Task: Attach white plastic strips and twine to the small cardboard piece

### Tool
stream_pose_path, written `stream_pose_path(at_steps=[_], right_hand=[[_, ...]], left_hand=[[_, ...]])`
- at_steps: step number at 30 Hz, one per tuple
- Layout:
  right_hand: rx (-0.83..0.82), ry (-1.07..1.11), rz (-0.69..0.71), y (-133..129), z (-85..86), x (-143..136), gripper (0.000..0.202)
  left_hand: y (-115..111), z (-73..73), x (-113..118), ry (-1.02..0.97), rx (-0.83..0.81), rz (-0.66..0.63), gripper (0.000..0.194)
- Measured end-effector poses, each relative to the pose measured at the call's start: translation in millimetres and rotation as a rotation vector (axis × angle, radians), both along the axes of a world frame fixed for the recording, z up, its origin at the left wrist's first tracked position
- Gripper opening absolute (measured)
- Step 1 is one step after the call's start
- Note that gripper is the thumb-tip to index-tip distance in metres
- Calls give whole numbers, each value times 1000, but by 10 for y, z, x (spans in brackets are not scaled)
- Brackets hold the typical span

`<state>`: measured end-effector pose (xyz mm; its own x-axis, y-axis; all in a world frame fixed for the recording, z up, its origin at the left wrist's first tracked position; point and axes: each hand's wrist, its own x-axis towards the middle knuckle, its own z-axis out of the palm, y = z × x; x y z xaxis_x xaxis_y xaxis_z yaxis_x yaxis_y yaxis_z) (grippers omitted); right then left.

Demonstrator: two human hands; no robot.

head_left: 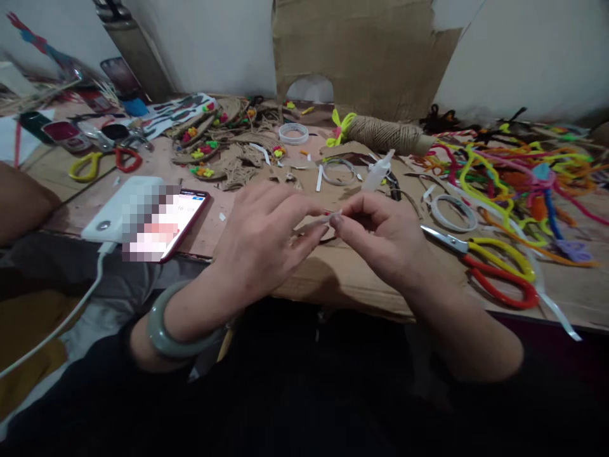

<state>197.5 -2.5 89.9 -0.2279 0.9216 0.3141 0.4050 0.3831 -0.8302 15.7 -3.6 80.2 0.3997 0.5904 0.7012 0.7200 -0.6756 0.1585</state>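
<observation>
My left hand [266, 238], with a pale bangle [164, 327] on its wrist, pinches a thin white strip [316, 223] between thumb and fingers. Thumb and forefinger of my right hand [385, 235] meet it there, closed on the strip's other end. Whether the strip is tape or paper I cannot tell. Both hands hover over the cardboard [314, 279] at the table's front edge. To the right of my right hand lie scissors [499, 266] with yellow and red handles, blades towards the hand. Just beyond the fingers stands a small translucent bottle [377, 171].
Clear rings [454, 212] lie about. A twine spool [387, 133] and colourful pipe cleaners [504, 184] are at the back and right. Twine pieces with coloured flowers [204, 152] sit back left. At left are a phone [183, 222], a power bank [121, 206] and another person's arm [23, 203].
</observation>
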Motion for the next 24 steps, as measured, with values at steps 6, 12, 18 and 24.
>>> stream_pose_path(at_steps=[6,12,18,24], right_hand=[[-10,-38,42,33,43,-68,10],[-34,-51,78,68,30,-98,8],[-34,31,163,108,-17,-57,16],[19,7,155,120,-63,13,12]], left_hand=[[20,40,18,137,-65,51,9],[72,58,2,164,-131,12,9],[116,86,-45,90,-213,-70,6],[189,155,-59,-60,-396,-158,9]])
